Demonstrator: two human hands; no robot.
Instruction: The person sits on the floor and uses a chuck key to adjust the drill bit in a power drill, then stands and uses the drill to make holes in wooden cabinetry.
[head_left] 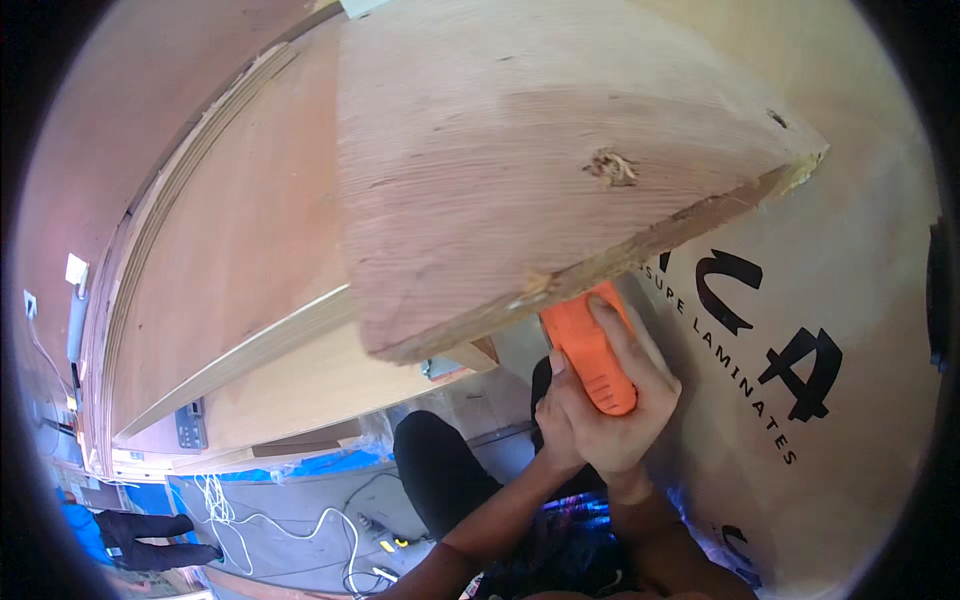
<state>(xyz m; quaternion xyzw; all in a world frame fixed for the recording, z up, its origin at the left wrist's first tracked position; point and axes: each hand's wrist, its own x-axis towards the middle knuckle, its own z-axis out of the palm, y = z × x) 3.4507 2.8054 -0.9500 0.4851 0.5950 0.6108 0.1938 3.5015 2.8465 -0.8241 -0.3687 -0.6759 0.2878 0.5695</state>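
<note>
An orange plastic hand tool point(592, 352) with a ridged rear end is held up to the rough lower edge of a wooden board point(470, 190). My right hand point(645, 400) wraps around its right side. Close against it, my left hand point(562, 425) is closed with the thumb pressing on the tool's left side. The tool's front end is partly hidden by the board's edge, so its working part does not show. The board has a splintered knot on its face and a hole near its right corner.
A printed brown laminate sheet point(790, 280) stands at my right. Pale wooden panels point(230, 220) extend to the left. On the grey floor covering point(285, 550) lie a white cable point(330, 515) and a dark and yellow tool point(390, 543). Another person point(140, 540) stands at the far lower left.
</note>
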